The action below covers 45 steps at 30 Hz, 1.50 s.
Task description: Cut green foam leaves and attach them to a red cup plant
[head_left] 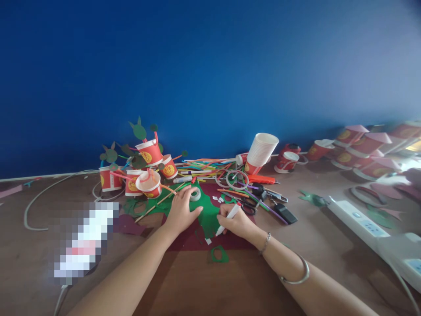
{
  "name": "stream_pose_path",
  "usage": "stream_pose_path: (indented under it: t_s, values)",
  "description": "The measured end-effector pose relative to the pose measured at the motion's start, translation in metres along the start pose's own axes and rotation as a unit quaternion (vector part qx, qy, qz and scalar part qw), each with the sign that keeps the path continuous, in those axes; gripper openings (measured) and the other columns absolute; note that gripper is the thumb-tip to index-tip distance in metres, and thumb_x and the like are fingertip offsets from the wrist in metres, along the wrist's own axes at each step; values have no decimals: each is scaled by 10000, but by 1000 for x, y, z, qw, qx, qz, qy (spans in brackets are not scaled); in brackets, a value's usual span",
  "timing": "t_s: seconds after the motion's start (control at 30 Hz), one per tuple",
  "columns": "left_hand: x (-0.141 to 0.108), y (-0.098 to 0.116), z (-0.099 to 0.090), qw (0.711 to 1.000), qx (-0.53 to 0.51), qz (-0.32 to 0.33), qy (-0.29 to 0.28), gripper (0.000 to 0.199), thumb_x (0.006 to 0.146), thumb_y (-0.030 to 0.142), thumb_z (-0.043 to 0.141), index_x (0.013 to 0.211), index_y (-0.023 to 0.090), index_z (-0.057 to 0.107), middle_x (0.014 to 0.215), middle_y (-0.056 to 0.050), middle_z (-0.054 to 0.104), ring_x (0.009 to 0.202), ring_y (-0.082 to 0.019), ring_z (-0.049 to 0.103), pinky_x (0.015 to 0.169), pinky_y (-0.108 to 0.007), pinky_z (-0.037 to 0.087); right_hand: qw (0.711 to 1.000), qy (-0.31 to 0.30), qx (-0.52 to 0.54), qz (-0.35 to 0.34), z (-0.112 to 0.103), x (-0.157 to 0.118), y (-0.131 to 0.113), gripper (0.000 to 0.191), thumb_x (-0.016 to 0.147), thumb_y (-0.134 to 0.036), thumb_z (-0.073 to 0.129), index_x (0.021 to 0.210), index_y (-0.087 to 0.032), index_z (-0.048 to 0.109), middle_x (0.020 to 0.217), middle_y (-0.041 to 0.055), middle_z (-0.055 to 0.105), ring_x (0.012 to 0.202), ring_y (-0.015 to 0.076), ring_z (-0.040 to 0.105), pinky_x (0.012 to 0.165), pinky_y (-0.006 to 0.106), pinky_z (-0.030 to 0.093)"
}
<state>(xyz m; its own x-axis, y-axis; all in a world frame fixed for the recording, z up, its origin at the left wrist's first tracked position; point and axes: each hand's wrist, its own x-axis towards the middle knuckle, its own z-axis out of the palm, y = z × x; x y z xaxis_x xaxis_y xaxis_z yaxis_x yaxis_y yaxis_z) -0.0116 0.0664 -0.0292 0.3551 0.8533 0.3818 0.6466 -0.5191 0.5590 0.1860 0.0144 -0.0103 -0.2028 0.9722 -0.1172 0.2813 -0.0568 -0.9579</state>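
My right hand (pixel 235 219) is closed around a white marker (pixel 233 213) with a red end, its tip pointing down-left beside a small white paper piece (pixel 208 241). Under the tip lies green paper (pixel 210 215) with cut-out edges, on top of a dark red sheet (pixel 190 241). My left hand (pixel 184 208) rests on the green paper with its fingers apart, next to a roll of tape (pixel 195 194). Just in front of the sheets lies a green scrap (pixel 219 254) with a hole in it.
Decorated paper cups (pixel 149 153) stand at the back left, near colored straws (pixel 204 164). A cup stack (pixel 261 151), scissors (pixel 248 206) and keys (pixel 284 213) sit right of centre. A power strip (pixel 358 221) lies far right, a pixelated device (pixel 87 241) left.
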Motion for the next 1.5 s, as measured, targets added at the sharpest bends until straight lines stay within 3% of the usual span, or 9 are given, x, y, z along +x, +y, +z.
stream_pose_path:
  t_s: [0.17,0.33,0.6,0.73,0.93,1.1,1.2,1.33,1.5]
  values:
    - [1,-1,1,999,-32,-17,39,598,721,214,577,1277,195,358,1266,-123,479,1206,-282,431,994,-458,354,996,45,71,4,-2,1,-5,310,725,-330,572,538,-204,360,380,-83,434,329,71,451,348,167,278]
    - [2,-2,2,999,-34,-26,27,600,749,184,526,1315,182,328,1245,-130,519,1179,-277,467,980,-465,363,989,84,122,-22,-4,2,-6,336,775,-441,570,606,-204,403,370,-99,370,337,53,311,370,184,230]
    - [0,4,0,999,-38,-27,11,485,748,252,595,1212,208,461,1130,-95,596,1083,-267,534,930,-459,410,973,193,115,-58,-8,2,-9,333,819,-511,488,844,-192,580,627,21,625,509,125,497,411,214,344]
    - [-1,11,-1,1000,-30,-2,-4,449,747,302,625,1171,230,498,1122,-64,611,1092,-260,528,983,-476,360,970,217,85,-74,-6,1,-10,409,863,-529,390,954,-187,594,562,25,640,484,145,521,418,233,376]
    - [-1,18,-2,997,-61,28,-47,398,776,365,618,1151,265,531,1175,-41,617,1119,-246,533,1039,-481,302,974,180,-41,-134,-1,-2,-12,191,843,-378,495,901,-206,553,725,42,683,684,188,627,682,289,473]
    - [-2,21,-1,979,-106,106,-141,566,781,218,588,1309,278,393,1247,-32,579,1161,-225,513,1046,-442,325,961,149,-164,-167,-2,23,-28,185,807,-250,500,989,-213,505,725,14,673,670,180,627,652,274,455]
    - [-1,14,7,985,-143,68,-72,502,801,180,517,1288,219,403,1279,-88,537,1183,-227,490,1006,-416,385,938,151,-255,-182,1,57,-41,211,794,-211,482,1004,-205,500,765,26,668,706,180,625,671,268,441]
    - [6,0,17,971,-221,-42,87,273,809,108,394,1046,163,519,1022,-107,630,964,-210,603,846,-389,485,905,105,-399,-106,15,101,-47,423,720,-175,546,1135,-202,472,890,63,664,814,216,622,669,273,420]
    - [10,-7,18,959,-236,-88,130,212,752,88,415,911,160,535,852,-75,623,803,-204,611,746,-359,485,898,89,-417,-108,25,119,-39,521,608,-24,524,1108,-170,497,1018,114,628,974,240,570,742,281,394]
